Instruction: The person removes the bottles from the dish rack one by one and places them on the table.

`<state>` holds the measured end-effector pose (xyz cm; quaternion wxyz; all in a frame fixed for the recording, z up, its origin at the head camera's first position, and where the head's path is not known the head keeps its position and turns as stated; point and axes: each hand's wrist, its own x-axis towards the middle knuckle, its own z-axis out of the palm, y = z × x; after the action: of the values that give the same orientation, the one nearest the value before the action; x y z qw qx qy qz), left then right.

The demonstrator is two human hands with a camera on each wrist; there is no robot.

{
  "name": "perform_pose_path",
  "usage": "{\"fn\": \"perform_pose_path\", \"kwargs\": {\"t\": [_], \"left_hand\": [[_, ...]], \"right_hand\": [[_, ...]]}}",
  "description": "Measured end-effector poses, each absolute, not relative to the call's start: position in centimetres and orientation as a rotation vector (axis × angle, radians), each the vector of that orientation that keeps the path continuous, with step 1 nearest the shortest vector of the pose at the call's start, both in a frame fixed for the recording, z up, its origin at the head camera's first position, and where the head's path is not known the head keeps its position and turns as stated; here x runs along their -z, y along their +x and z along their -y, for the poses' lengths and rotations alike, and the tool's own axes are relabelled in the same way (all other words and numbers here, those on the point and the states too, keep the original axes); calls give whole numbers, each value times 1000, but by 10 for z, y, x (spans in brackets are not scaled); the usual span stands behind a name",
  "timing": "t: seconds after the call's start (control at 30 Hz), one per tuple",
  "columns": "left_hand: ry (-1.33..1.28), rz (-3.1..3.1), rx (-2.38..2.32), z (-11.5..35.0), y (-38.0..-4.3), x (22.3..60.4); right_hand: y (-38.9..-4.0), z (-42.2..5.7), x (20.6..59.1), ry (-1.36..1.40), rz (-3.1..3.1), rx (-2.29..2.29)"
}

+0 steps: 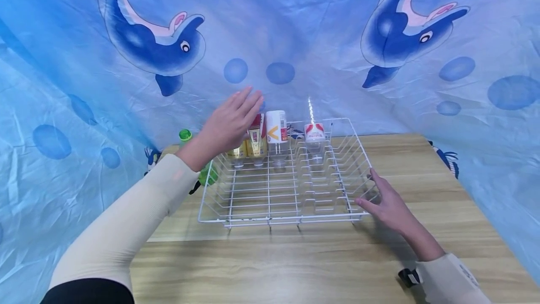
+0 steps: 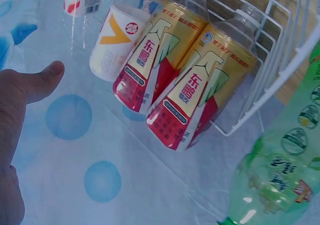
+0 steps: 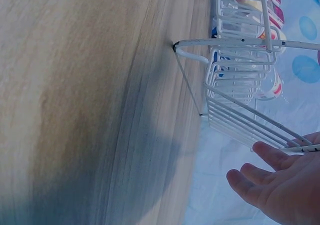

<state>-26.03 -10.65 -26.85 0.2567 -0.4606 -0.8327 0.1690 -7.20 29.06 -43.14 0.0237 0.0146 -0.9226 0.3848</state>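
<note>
Head view gave me the work: a white wire rack (image 1: 253, 220) stood on the wooden table (image 1: 261, 271), before a blue backdrop (image 1: 320, 36) printed with dolphins. I saw the left hand (image 1: 229, 123) raised over the far left of the rack, its fingers straight and close together; the left wrist camera showed its thumb stretched out and clear of the bottles, so it held nothing.

Below and beside it, two gold-and-red bottles (image 2: 199, 87) stood neck down at the rack's far left. A white-labelled bottle (image 1: 276, 128) with an orange V was just right of them, also neck down. Further right, across a gap, I made out a clear bottle (image 1: 314, 135) with a white and red label, inverted too. Outside the rack, near its left side, was a green bottle (image 2: 280, 170).

The right hand (image 1: 390, 205) touched the rack's right rim by the near corner. Its fingers were spread and slightly bent; I could not tell whether they gripped the wire.
</note>
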Motion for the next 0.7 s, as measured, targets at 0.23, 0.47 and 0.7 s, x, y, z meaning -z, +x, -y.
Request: {"fn": "perform_pose_path", "kwargs": {"t": [0.23, 0.47, 0.7], "left_hand": [[-1292, 2146, -567, 90, -269, 270], [-1324, 2098, -639, 76, -278, 268], [-1389, 2037, -734, 61, -286, 268]], "right_hand": [[-72, -291, 431, 69, 2842, -1188], [-71, -291, 430, 63, 2847, -1197], [-71, -289, 430, 47, 2833, -1224]]}}
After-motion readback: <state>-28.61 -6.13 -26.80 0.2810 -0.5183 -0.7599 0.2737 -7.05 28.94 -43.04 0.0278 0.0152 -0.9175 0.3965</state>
